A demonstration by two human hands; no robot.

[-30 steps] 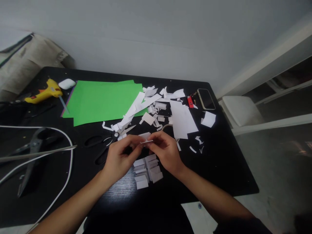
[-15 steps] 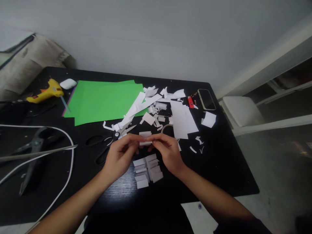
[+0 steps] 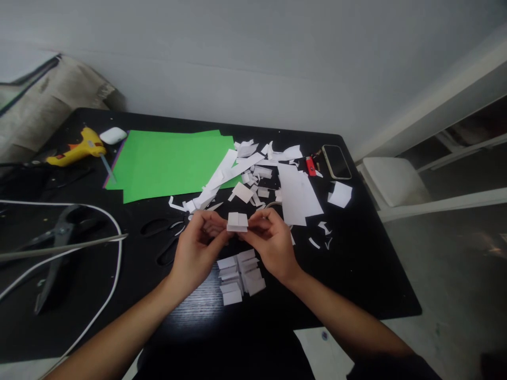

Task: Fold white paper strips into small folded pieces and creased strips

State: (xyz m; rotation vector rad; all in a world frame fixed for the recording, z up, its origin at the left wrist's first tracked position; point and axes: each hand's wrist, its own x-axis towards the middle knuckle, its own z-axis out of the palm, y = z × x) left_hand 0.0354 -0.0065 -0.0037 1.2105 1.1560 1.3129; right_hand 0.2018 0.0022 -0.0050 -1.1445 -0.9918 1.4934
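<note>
A small folded white paper piece [image 3: 237, 222] is pinched between both hands a little above the black table [image 3: 356, 264]. My left hand [image 3: 198, 253] grips its left side, fingers curled. My right hand [image 3: 271, 243] grips its right side. The piece stands tilted up, showing a crease down its middle. Just below the hands, a pile of several small folded white pieces [image 3: 240, 277] lies on the table. Black scissors [image 3: 166, 237] lie partly hidden behind my left hand.
Green paper sheets [image 3: 174, 163] lie at the back, white paper scraps [image 3: 269, 179] beside them. A yellow glue gun [image 3: 77, 148], a white case [image 3: 113, 135], pliers [image 3: 55, 237] and a white cable [image 3: 106, 285] are at left. A phone [image 3: 336, 161] and red lighter [image 3: 310, 165] lie far right.
The paper piece has turned from edge-on to tilted upright, now showing its creased face. Both hands rose slightly and stayed on it.
</note>
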